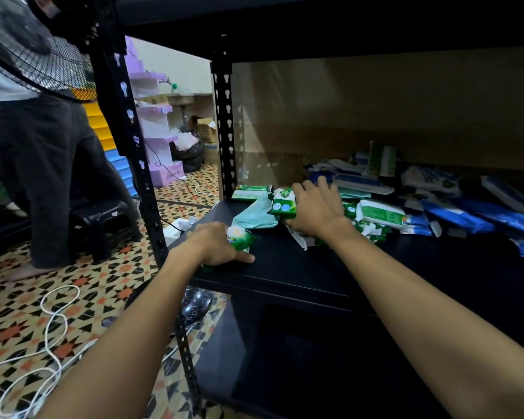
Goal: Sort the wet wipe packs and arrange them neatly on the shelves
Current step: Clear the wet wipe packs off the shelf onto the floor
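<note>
1. Wet wipe packs (406,204) are lying heaped on the black shelf (300,267), beyond the right hand (313,207).
2. Right hand is gripping a green pack (282,202).
3. Left hand (217,244) is holding a small green pack (239,237), thumb lying on the shelf.
4. Labels are unreadable.

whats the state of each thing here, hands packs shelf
left hand: gripping a green pack at the shelf's front corner
right hand: grasping another green pack
blue packs: heaped unsorted on the right
shelf: bare at the front
</note>
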